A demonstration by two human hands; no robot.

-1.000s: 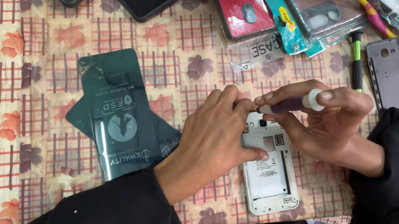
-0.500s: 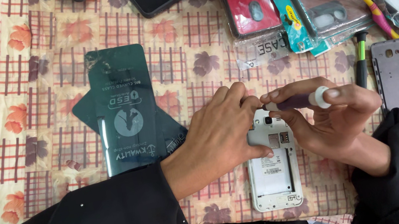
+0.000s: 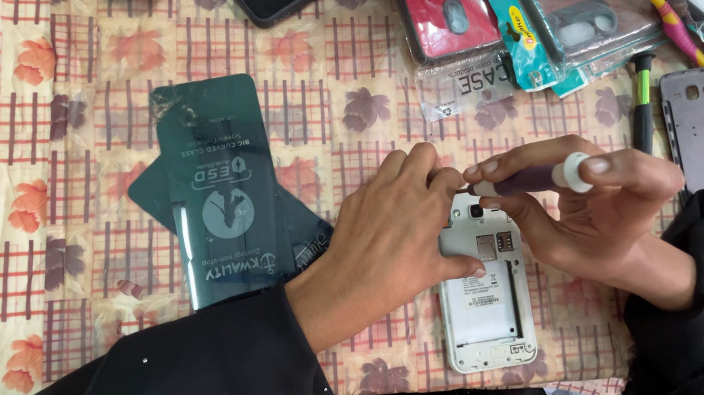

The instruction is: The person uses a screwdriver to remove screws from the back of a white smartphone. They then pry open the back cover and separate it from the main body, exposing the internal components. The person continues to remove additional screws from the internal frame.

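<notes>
Head view, the only one I've got: my right hand [image 3: 609, 205] has its grip pinched around a small screwdriver [image 3: 530, 180], dark purple handle with a white cap. The index finger sits on the cap, I'd guess to push down while the thumb and the other fingers spin it. The tip is hidden behind my left fingers, so I can't tell exactly which screw it's on.

The left hand [image 3: 392, 234] lies flat over the top of the phone [image 3: 483, 295], fingertips pressed together right by the tip, probably to pin the phone down and steady the driver. The phone is face down with its back off, directly under both grips, white frame and empty battery bay showing toward me.

Just right of the right grip, its grey back cover [image 3: 701, 136] lies on the surface [image 3: 23, 246]. Left of the left grip are dark screen-protector packs [image 3: 221, 192]. Beyond both grips, well apart, is a heap of phone cases [image 3: 513, 15].
</notes>
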